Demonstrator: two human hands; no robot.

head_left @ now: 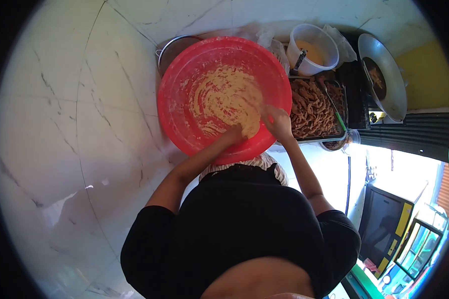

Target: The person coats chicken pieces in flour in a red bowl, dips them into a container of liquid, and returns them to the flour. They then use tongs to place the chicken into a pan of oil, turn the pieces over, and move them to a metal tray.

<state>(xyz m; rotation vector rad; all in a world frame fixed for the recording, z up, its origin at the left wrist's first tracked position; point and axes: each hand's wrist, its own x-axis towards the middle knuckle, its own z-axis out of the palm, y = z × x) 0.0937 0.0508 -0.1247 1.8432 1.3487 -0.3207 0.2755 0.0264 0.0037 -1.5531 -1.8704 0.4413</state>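
A large red plastic basin (177,107) holds a pale yellow floury mixture (219,94), spread in swirls over its bottom. My left hand (236,133) reaches over the near rim, its fingers down in the mixture and hidden. At the basin's right side, over the rim, is my right hand (277,122). Its fingers are curled in, and whatever they may hold does not show. Beside that hand the mixture looks smeared by motion.
A tray (345,135) of brown fried strips (312,109) stands right of the basin, with green-handled tongs (339,119) on it. Behind it is a white bucket (329,42) with yellowish contents. A metal wok (396,94) sits far right. Marbled tiles surround the left side.
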